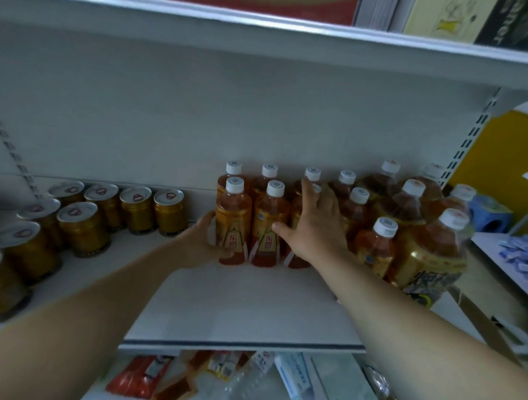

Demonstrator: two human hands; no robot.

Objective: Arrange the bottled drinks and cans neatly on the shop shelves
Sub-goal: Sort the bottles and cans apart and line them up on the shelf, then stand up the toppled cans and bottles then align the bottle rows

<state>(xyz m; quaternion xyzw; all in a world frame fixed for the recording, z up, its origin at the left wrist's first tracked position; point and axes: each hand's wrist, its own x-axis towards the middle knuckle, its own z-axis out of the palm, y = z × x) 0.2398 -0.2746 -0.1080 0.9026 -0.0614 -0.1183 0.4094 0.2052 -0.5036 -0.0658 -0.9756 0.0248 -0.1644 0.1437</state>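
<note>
1. On the white shelf (249,305), the left hand (205,242) curls fingers and thumb round the front-left bottle (233,219). This bottle is the near-left corner of a two-row block of small tea bottles (268,228) standing upright mid-shelf, the far row close to the back wall. The right hand (312,228) holds nothing: its fingers are straight and spread across the third front bottle (296,258), and its thumb reaches toward the middle one.

2. The bottles are tall, narrow and packed side by side. A shove from the right hand, which lies high on its bottle, could likely tip it into the far row and topple several at once.

3. The two hands flank the near row. Uneven pressure from left and right may well pop the middle bottle forward, out of line.

4. The cans (137,209) stand near on the left, apart from the bottles. A quick sideways slide of the gripped bottle could knock the nearest can.

5. A lone bottle (374,251) stands nearer than the rows on the right, beside the large bottles (431,252) and close to the right forearm. A careless sweep of that arm could send it toward the shelf's near edge.
</note>
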